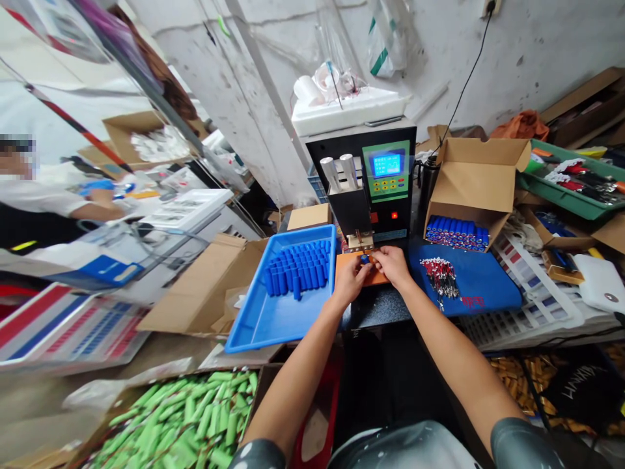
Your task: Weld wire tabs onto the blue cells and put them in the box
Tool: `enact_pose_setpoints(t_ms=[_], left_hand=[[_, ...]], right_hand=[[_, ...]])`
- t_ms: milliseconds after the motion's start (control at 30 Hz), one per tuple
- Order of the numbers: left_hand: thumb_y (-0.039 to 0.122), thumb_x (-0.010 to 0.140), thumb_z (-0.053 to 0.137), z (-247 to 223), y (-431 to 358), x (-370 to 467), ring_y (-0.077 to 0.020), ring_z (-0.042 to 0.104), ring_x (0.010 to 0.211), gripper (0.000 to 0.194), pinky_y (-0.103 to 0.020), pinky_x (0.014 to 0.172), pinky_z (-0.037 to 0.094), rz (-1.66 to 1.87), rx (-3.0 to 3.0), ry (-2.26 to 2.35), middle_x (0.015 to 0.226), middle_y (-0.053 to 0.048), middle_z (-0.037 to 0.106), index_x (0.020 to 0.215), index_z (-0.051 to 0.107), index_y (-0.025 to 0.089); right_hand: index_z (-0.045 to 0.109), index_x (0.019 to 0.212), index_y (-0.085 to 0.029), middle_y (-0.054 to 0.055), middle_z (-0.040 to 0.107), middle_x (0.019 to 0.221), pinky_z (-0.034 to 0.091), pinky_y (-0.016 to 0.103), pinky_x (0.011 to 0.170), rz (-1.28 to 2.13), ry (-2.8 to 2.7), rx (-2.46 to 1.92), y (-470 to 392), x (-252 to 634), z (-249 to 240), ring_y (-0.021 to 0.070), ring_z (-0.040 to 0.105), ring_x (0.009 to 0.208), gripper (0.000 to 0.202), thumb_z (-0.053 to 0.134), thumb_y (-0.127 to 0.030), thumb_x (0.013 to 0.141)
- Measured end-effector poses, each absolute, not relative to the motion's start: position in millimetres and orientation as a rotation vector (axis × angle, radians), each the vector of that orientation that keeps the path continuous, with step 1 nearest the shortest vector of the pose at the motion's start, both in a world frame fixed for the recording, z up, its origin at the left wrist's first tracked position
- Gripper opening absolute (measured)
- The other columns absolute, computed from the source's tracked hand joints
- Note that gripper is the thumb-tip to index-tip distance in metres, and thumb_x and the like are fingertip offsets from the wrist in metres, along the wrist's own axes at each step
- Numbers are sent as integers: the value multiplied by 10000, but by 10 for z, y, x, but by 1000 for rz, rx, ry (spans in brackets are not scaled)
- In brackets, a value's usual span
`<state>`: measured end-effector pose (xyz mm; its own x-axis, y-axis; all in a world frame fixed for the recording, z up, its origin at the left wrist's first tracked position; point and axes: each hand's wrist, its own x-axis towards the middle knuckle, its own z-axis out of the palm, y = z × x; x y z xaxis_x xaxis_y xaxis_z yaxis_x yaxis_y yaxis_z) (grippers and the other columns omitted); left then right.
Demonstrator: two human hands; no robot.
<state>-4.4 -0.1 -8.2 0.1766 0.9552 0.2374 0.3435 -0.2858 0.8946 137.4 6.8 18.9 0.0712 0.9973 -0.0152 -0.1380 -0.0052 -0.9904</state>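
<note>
Both hands meet at the foot of a black machine [342,221] with a lit blue display, over an orange block [375,277]. My left hand [349,277] is closed around a small blue cylinder [364,259], only partly visible. Beside it, my right hand [389,264] has its fingers pinched near the cylinder's end, just under the machine's copper-coloured tips [360,240]; what they pinch is too small to name. Left of the hands, a blue tray [254,326] holds several upright blue cylinders [297,267].
An open carton [473,179] of blue cylinders stands right of the machine. Red, white and black leads [441,277] lie on a blue mat [488,280]. Green cylinders [190,417] fill a box at lower left. A person [43,195] works at far left.
</note>
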Motion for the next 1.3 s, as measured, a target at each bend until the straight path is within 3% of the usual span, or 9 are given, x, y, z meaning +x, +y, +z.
enact_pose_setpoints(t_ms=[333,1033,1300], left_hand=[[359,831,619,-107,5,-21,-147,600,688,254,-246,654,483,1138,1703,1273,805,-37,676,981,661,158],[357,857,597,-136,11,-29,-143,585,667,240,-248,646,464,1153,1716,1272,803,-39,676,969,666,156],[351,832,611,-122,-5,-33,-121,547,598,235,-226,594,426,1122,1716,1311,698,-5,626,963,657,162]], right_hand=[[618,568,-175,11,609,532,355,228,495,965,-1272,-1231,121,1341,173,140,533,520,266,619,-386,730],[605,570,-165,-7,565,503,357,233,502,1006,-1244,-1187,167,1319,91,132,514,496,257,631,-371,722],[603,654,-160,-5,585,565,368,217,488,1063,-1244,-1158,88,1326,140,125,528,530,278,628,-426,731]])
